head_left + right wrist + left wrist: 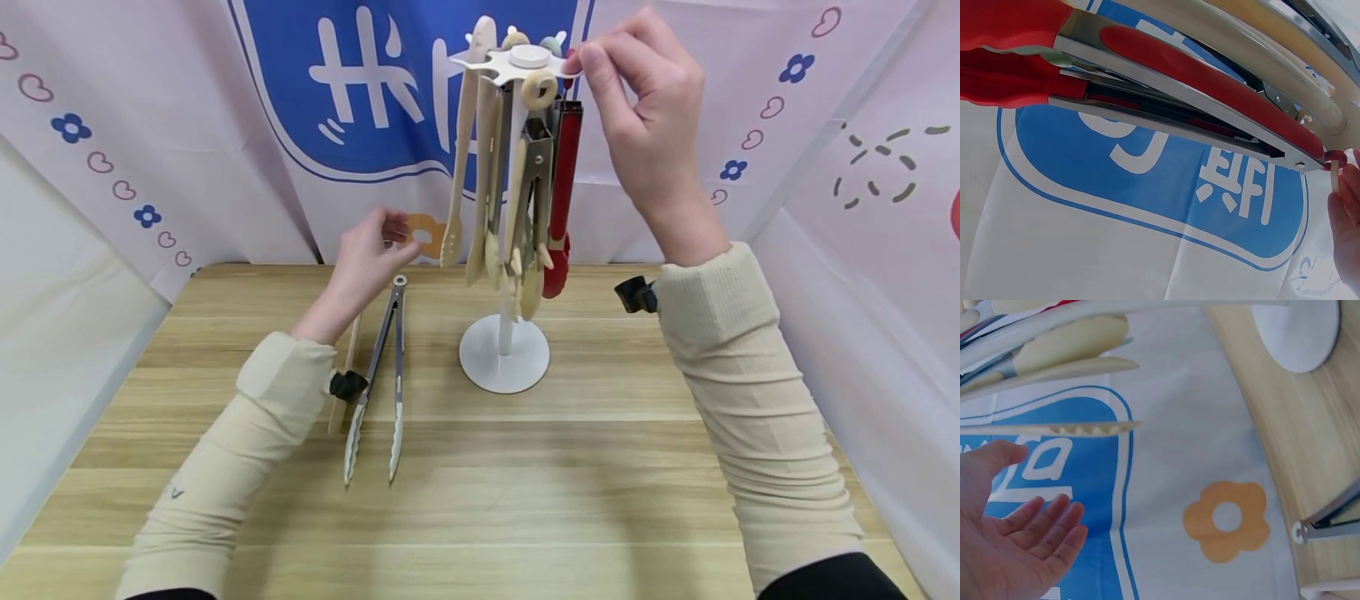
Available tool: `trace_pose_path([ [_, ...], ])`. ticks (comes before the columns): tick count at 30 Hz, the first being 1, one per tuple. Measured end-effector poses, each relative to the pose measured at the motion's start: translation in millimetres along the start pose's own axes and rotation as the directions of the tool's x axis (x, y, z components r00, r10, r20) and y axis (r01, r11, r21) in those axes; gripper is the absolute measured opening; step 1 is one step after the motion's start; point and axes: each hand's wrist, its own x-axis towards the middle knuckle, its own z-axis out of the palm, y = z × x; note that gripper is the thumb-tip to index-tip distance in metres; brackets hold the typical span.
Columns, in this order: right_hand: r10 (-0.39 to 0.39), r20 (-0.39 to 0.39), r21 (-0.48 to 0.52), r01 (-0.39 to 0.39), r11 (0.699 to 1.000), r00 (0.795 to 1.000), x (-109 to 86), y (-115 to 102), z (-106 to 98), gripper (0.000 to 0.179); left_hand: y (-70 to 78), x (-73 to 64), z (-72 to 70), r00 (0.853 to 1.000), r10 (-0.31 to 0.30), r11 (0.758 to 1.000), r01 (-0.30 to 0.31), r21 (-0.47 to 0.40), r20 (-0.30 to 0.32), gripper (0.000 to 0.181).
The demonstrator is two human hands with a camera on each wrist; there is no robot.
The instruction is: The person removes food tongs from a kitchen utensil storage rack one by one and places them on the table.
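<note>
A white utensil stand holds several hanging tongs and beige utensils under its round top. My right hand pinches the top's right edge between thumb and forefinger, right at the loop of the red tongs. In the right wrist view the red tongs hang with their loop over a pale hook, fingertips beside it. To the left of the stand, my left hand is raised with its fingers loosely bent, holding nothing. A beige serrated utensil hangs close above its thumb in the left wrist view.
Metal tongs with white tips lie spread on the wooden table, left of the stand. A slim beige utensil lies beside them, partly behind the left wrist. A printed cloth hangs behind the table.
</note>
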Motion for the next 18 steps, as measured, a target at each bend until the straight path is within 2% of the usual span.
trace_pose_path([
  [5,-0.001,-0.003,0.006,0.001,1.0,1.0,-0.1,0.2,0.5,0.02,11.9,0.9,5.4,0.998,0.053,0.997,-0.056,-0.053,-0.043,0.044],
  [10,0.005,0.011,-0.01,-0.005,1.0,1.0,-0.2,0.4,-0.2,0.02,21.3,3.1,14.5,0.994,0.082,0.991,-0.088,-0.104,-0.068,0.044],
  [14,0.01,0.017,-0.016,-0.01,1.0,1.0,-0.4,0.6,-0.7,0.02,25.3,4.2,24.2,0.992,0.095,0.985,-0.106,-0.137,-0.081,0.044],
  [18,0.01,0.015,-0.014,-0.01,1.0,1.0,-0.6,0.6,-0.6,0.02,28.5,5.5,32.6,0.992,0.079,0.977,-0.096,-0.189,-0.094,0.048],
])
